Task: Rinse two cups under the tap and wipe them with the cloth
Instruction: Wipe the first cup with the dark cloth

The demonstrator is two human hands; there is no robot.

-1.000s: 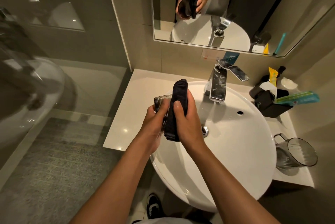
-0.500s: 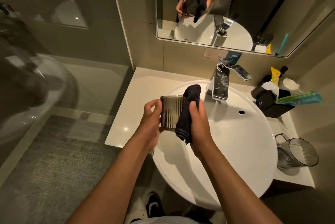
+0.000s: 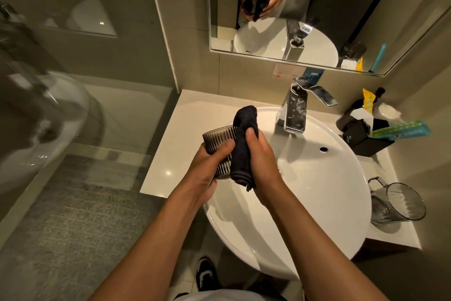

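**A:** Looking at the cup (image 3: pixel 219 141) first: smoky dark glass, ribbed up and down, tipped on its side over the left edge of the white basin (image 3: pixel 317 191). Left hand (image 3: pixel 207 166) grips it, thumb curled across the ribs.

**B:** And the cloth (image 3: pixel 244 144)? Dark, rolled up, pressed against the cup's right side, right hand (image 3: pixel 262 156) wrapped round it with the thumb on top.

**A:** Yep. Second cup (image 3: pixel 395 203), clear with a handle, lies on its side on the pale counter (image 3: pixel 195 115), right of the basin.

**B:** Chrome tap (image 3: pixel 296 110) behind, no water visible. Mirror (image 3: pixel 317 8) above, black box (image 3: pixel 363 137) of toiletries near the wall.
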